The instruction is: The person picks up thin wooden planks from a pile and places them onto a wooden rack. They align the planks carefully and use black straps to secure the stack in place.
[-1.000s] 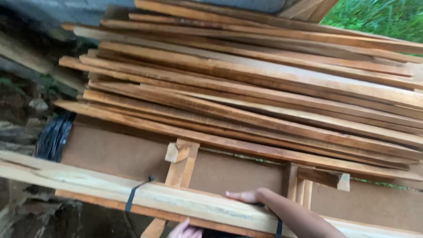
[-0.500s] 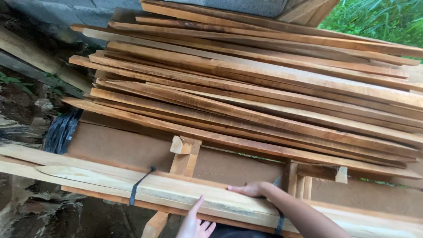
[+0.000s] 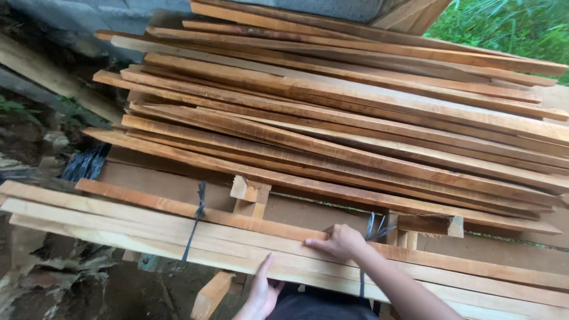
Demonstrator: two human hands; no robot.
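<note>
Outdoors, a big stack of planks (image 3: pixel 355 118) lies before a grey wall (image 3: pixel 89 15). In front lies a strapped bundle of pale boards (image 3: pixel 148 228). The left hand (image 3: pixel 261 293) presses open-fingered against its near edge; the right hand (image 3: pixel 341 242) rests loosely curled on top, beside a black strap (image 3: pixel 363 266).

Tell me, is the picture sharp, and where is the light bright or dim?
Head view: soft daylight, no glare; the stacked planks look sharp. The ground at left sits in dim shadow, the grass top right is brightest. Right hand on the tied bundle is clear; left hand is slightly soft.
</note>
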